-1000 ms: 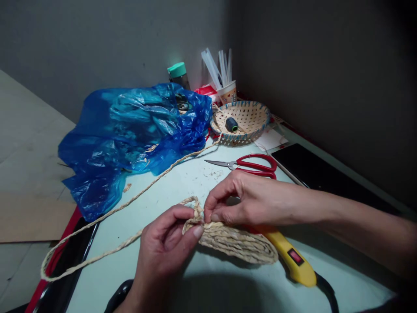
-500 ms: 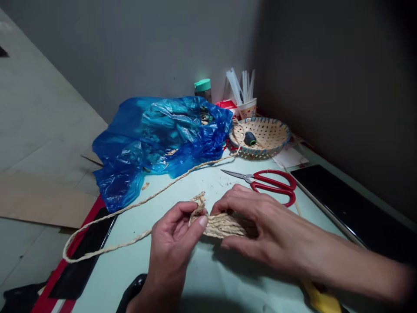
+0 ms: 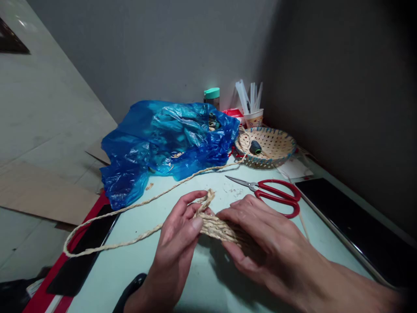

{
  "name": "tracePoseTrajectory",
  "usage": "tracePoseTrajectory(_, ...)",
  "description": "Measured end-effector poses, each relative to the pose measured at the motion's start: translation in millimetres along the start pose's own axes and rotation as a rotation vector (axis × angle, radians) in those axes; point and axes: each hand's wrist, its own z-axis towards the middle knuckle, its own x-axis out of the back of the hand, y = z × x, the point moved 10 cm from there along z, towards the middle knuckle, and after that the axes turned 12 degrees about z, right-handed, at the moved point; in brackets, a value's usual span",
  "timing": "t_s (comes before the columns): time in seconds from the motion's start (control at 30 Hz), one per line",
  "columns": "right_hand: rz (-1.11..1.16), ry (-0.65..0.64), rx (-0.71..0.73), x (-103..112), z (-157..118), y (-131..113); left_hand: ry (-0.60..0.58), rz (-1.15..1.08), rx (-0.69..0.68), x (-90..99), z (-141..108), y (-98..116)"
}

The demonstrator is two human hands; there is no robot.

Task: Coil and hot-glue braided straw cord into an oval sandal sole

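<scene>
Tan twisted fibre, packed into a flattened bundle (image 3: 216, 228), sits low in the centre of the frame above the pale tabletop (image 3: 102, 274), seen from my remote station. The left hand (image 3: 177, 239) pinches its left end between thumb and fingers, a short stub (image 3: 210, 198) rising beside the forefinger. The right hand (image 3: 267, 234) is closed over the other end, fingers above and thumb below, hiding much of it from me.

Grip is my first worry: should the left thumb ease, I judge the stub could spring away and the rows slacken. Second is the long cord (image 3: 130, 240). It runs from the basket (image 3: 275, 145) at upper right, passes below the blue plastic bag (image 3: 172, 134), bends at the left over a dark flat device (image 3: 74, 269) and comes back to the left hand; whether it joins the bundle, I cannot tell. A hard tug could snag that bend, or tip the basket and roll out its dark spool (image 3: 256, 148). Red-handled scissors (image 3: 273, 198) lie just above the right hand; a careless swing of that hand could knock them.
</scene>
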Motion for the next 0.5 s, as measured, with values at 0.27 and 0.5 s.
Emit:
tracePoseTrajectory(0.27,0.053,0.189,0.042,9,-7,4,-0.092,-0.051,0.017,-15.6,2,-11)
tracePoseTrajectory(0.5,0.057,0.225,0.009,6,-8,5,-0.068,-0.109,0.006,-14.0,3,-13)
